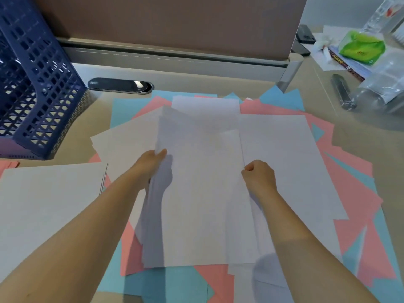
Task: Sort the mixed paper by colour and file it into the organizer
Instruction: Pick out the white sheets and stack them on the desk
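Both forearms fill the bottom of my view, reaching up to a sheaf of white sheets (203, 193) that I hold by its two long edges. My left hand (153, 164) pinches the left edge, thumb on top and the fingers tucked beneath; my right hand (259, 174) is curled tight on the right edge, knuckles up, so I cannot see those fingers themselves. The sheaf lies on a wide scatter of pink paper (349, 171) and blue paper (122, 110) spread over the worktop (360, 136), with more loose white sheets fanned out under it.

As I judge it, the sorting is only partly done. White is being gathered first: a squared white stack (50, 204) sits apart at my near left, and a sliver of pink shows beyond its far corner. Pink and blue are still thoroughly mixed, and nothing that I can see has gone into the organizer (41, 88), the dark blue lattice rack at the far left; its inside is mostly out of view.

Legible writing is scarce. The green packet (361, 48) at far right carries a small yellow mark, too blurred to read. The papers look blank.
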Tool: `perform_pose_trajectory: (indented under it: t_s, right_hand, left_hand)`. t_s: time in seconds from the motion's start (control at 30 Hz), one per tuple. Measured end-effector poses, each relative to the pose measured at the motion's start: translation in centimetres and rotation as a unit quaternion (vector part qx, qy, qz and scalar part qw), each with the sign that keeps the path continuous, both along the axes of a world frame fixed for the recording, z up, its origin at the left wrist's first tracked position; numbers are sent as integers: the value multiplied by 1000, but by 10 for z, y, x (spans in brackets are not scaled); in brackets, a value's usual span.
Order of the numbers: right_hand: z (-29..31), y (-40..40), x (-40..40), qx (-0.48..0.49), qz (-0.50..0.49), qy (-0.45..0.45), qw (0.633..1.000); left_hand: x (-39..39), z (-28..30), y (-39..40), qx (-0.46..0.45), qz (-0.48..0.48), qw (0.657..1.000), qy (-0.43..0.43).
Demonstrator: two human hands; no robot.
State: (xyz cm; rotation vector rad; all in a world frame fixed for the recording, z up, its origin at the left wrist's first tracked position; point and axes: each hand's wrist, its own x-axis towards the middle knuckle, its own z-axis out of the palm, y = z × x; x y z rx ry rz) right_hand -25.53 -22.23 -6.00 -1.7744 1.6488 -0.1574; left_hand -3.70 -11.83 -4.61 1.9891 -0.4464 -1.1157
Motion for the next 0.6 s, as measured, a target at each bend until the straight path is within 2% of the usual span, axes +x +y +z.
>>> perform_pose_trajectory:
  t_s: [0.13,0.2,0.27,0.3,0.4,0.6]
  right_hand:
    - [1,8,2,-24,15,-1,1000]
    - [3,4,-9,-58,10,80,995]
    - [3,2,-19,-23,4,156,987]
    - [2,3,-21,13,3,167,986]
    - [-3,9,-15,71,25,122,990]
    - [8,17,7,111,79,-45,990]
  left_hand:
    - [-3,-12,7,28,-5,998,-57]
    - [0,-14,10,37,7,995,-89]
    - [2,-15,12,38,22,994,-105]
    - [1,-15,13,37,26,993,-107]
    - [-3,-15,15,26,18,995,-98]
    - [-13,-14,18,0,-3,999,-44]
